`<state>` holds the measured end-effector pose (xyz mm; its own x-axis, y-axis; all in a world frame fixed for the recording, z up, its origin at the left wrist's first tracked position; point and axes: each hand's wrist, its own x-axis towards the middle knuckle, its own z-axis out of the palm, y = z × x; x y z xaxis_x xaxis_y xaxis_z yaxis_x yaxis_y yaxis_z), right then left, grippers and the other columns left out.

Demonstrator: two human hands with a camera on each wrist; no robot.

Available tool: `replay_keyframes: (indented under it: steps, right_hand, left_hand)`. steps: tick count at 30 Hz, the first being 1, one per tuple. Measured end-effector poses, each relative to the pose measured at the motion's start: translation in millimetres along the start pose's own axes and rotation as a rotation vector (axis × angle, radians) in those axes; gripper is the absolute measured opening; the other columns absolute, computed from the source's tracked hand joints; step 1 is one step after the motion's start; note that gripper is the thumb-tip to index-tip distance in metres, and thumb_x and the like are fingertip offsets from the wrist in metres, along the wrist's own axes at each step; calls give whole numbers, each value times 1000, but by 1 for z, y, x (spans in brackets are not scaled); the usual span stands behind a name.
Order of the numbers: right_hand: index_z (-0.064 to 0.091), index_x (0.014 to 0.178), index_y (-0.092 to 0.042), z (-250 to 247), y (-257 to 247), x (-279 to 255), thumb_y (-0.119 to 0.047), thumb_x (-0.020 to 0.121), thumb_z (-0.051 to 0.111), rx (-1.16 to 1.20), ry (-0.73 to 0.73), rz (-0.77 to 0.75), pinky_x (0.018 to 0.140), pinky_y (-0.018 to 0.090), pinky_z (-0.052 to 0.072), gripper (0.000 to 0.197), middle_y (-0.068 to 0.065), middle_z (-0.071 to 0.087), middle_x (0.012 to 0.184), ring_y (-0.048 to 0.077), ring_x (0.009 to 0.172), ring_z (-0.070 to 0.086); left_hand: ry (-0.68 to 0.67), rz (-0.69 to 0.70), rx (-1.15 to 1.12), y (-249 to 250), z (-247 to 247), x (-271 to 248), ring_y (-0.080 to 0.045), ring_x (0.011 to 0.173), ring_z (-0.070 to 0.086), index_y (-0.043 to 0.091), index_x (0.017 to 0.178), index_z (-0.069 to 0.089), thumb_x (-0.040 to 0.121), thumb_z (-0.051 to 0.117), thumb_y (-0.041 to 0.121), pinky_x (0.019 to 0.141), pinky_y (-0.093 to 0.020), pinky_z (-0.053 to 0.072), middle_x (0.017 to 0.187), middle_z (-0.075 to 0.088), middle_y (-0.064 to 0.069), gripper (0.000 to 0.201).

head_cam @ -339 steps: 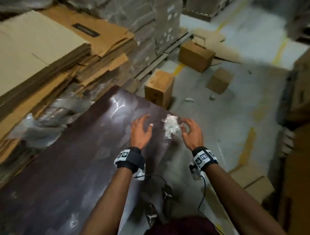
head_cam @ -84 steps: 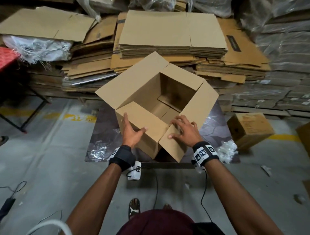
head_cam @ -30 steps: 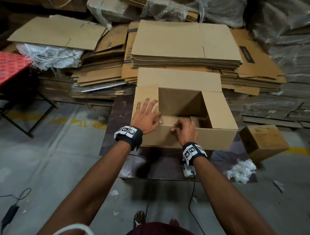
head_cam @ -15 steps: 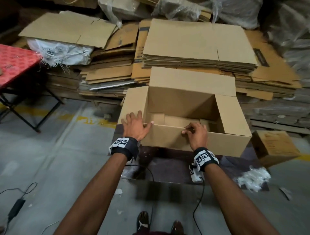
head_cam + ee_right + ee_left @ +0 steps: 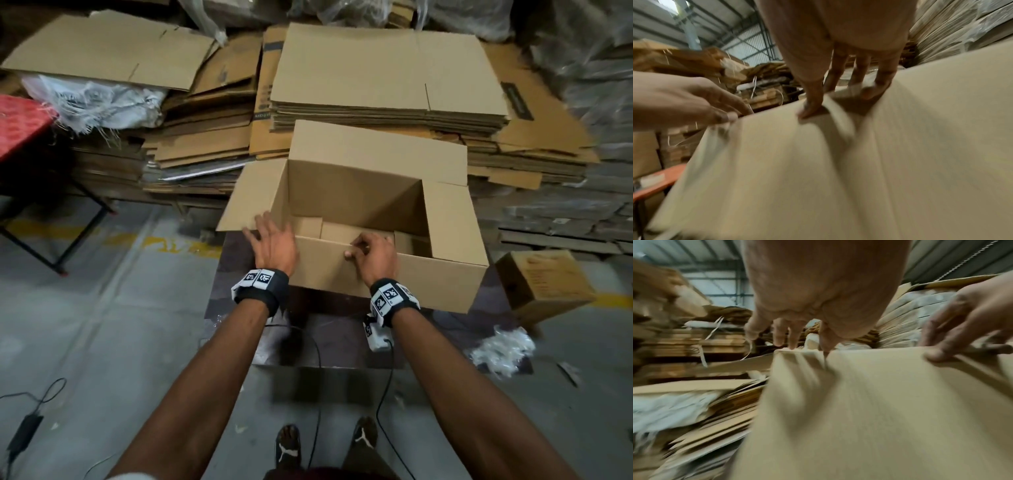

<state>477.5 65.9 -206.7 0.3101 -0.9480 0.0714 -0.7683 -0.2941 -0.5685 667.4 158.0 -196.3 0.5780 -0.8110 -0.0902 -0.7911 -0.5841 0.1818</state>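
Note:
An open brown cardboard box (image 5: 435, 284) stands on a dark low table (image 5: 342, 339). Its left flap (image 5: 253, 195) leans outward and its far flap stands up. My left hand (image 5: 274, 240) lies with straight, spread fingers on the near left corner, fingertips (image 5: 789, 337) touching the top edge. My right hand (image 5: 373, 253) grips the near wall's top edge at its middle. Its thumb (image 5: 813, 105) is on the outer face and its fingers curl over to the inside. The box's near wall (image 5: 879, 402) fills both wrist views, blurred. Folded bottom flaps show inside the box.
Stacks of flattened cartons (image 5: 387, 72) rise right behind the table. A small closed box (image 5: 544, 284) and a wad of clear plastic (image 5: 503, 349) lie at the right. At the far left are a red table (image 5: 20, 120) and a white sack (image 5: 96, 99). Cables (image 5: 24, 435) trail on the grey floor.
The left flap has swung from over the opening to lean outward. My left hand slid from that flap to the near left corner. My right hand stays on the near edge.

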Motion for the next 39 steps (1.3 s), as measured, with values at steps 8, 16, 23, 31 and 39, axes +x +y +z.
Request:
replay_keyframes:
  steps: [8,16,23,31,39]
  right_hand:
    - [74,105,-24,-86,59,36,-49,104,46,-459,-145,-172,95,45,42,38,6,72,106,27,107,59]
    - [71,108,-19,-132,95,29,-52,98,50,-807,49,-315,105,58,28,40,4,64,120,26,126,45]
    - [20,161,-14,-146,141,31,-85,85,35,-718,-124,216,103,88,-1,105,18,14,169,46,155,-7]
    - [-9,162,-10,-121,173,24,-89,84,33,-247,-127,297,115,77,12,119,18,-1,170,43,155,9]
    - [-1,163,-10,-110,182,25,-86,81,47,-84,19,232,116,64,28,122,22,21,165,44,144,35]
  left_hand:
    - [-131,478,2,103,18,-10,-24,136,43,25,134,58,102,36,56,112,-51,24,138,61,-3,49]
    - [-227,274,55,131,24,-4,-27,129,54,29,136,60,84,17,93,112,-63,25,131,68,-4,93]
    - [-198,232,82,134,30,-3,-26,127,53,33,133,63,81,15,96,107,-58,26,126,70,-2,95]
    - [-191,234,91,135,27,-3,-27,126,52,31,131,64,82,18,95,103,-53,28,124,70,-2,93]
    - [-160,259,80,133,31,0,-28,125,52,30,129,66,83,17,94,102,-54,28,120,70,-2,93]
